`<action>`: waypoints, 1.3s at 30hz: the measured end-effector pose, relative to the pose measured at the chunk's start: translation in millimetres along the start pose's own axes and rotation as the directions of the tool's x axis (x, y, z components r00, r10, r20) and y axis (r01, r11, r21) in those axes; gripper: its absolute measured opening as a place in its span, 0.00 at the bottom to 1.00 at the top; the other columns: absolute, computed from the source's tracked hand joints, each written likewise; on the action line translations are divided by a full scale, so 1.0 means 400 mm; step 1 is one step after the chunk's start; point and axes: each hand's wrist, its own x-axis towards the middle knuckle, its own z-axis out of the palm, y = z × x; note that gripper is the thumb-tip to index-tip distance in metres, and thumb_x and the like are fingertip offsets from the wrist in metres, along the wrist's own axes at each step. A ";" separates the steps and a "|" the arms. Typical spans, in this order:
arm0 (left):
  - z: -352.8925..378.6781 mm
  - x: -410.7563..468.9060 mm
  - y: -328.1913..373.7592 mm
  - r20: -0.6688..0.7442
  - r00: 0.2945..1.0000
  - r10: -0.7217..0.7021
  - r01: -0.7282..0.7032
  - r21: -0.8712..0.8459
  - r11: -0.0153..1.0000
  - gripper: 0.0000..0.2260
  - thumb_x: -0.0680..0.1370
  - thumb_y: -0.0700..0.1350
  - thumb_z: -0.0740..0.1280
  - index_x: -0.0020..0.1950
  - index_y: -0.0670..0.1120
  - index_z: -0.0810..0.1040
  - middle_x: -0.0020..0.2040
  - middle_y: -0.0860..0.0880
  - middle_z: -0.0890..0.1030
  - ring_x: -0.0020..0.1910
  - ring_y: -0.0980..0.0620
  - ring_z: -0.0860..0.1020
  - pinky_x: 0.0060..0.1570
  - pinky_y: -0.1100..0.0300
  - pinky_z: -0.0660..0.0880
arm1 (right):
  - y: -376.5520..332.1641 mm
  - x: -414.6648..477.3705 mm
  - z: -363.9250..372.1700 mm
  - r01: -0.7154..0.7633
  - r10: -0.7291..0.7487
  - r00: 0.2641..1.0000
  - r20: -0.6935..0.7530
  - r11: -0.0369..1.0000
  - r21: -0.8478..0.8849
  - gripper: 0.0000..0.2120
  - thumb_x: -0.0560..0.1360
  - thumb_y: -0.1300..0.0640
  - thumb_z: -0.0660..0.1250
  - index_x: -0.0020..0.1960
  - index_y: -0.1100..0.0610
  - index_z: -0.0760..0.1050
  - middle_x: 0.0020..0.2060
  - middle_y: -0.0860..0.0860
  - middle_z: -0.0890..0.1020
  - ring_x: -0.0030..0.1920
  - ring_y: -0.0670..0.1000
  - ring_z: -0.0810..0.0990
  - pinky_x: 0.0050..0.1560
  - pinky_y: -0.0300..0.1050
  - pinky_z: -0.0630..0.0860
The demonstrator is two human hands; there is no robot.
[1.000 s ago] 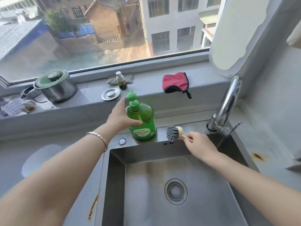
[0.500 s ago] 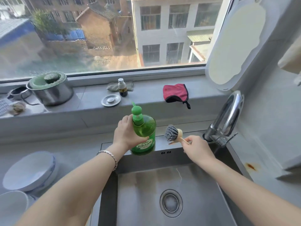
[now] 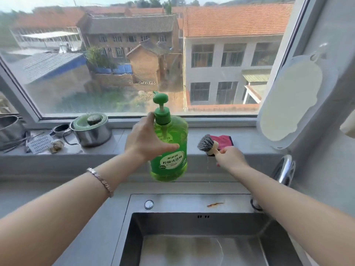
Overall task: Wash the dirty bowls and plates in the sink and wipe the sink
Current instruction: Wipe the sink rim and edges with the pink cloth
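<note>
Head view: the steel sink (image 3: 192,203) sits low, set in the grey surface (image 3: 28,191). Above its back rim the left hand (image 3: 146,143) grips a green dish-soap pump bottle (image 3: 171,164); just beside it the right hand (image 3: 230,158) holds a dish brush (image 3: 207,144) by its handle.

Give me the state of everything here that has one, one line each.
Green pump bottle of dish soap: held in the air, upright, pump head up, gripped by left hand.
Grey-bristled wooden dish brush: wet, dripping, bristles up, held by right hand.
Steel pot with green lid: lid on.
Pink cloth: lying behind the brush.
</note>
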 end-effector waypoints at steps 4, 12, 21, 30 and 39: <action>0.050 0.145 0.022 0.031 0.999 0.008 -0.010 0.055 0.998 0.38 0.59 0.60 0.77 0.63 0.49 0.66 0.58 0.48 0.75 0.56 0.46 0.73 0.51 0.53 0.73 | -0.011 0.100 -0.065 0.000 -0.004 0.998 -0.056 0.998 -0.063 0.17 0.77 0.57 0.60 0.29 0.53 0.66 0.29 0.51 0.73 0.30 0.49 0.70 0.28 0.41 0.61; 0.216 0.369 -0.024 0.096 0.995 0.018 -0.012 -0.060 0.998 0.40 0.59 0.59 0.78 0.65 0.54 0.63 0.62 0.50 0.74 0.57 0.50 0.73 0.51 0.54 0.74 | 0.017 0.375 -0.085 0.023 -0.038 0.998 -0.049 0.963 -0.270 0.09 0.79 0.51 0.55 0.43 0.51 0.71 0.41 0.50 0.77 0.41 0.52 0.75 0.38 0.44 0.69; 0.264 0.478 -0.078 0.100 0.979 0.176 -0.169 -0.079 0.983 0.42 0.60 0.58 0.78 0.68 0.52 0.62 0.64 0.52 0.63 0.60 0.54 0.65 0.55 0.59 0.69 | 0.058 0.643 0.019 0.184 -0.153 0.982 0.108 0.888 -0.422 0.12 0.79 0.52 0.60 0.58 0.52 0.78 0.55 0.53 0.78 0.58 0.54 0.74 0.57 0.47 0.71; 0.286 0.428 -0.076 0.001 0.995 0.098 -0.098 -0.049 0.994 0.44 0.66 0.59 0.74 0.75 0.57 0.52 0.75 0.55 0.56 0.74 0.51 0.56 0.67 0.55 0.61 | 0.066 0.581 0.097 0.167 -0.279 0.950 -0.143 0.837 -0.521 0.15 0.79 0.49 0.57 0.63 0.51 0.74 0.58 0.51 0.74 0.60 0.53 0.69 0.58 0.45 0.66; 0.293 0.153 -0.111 0.064 0.997 -0.042 0.030 0.175 0.984 0.22 0.76 0.50 0.64 0.69 0.49 0.66 0.70 0.46 0.59 0.68 0.47 0.53 0.68 0.52 0.51 | 0.081 0.364 0.134 0.174 -0.057 0.981 0.184 0.675 -0.717 0.30 0.74 0.43 0.63 0.71 0.52 0.60 0.69 0.58 0.62 0.68 0.60 0.61 0.67 0.52 0.62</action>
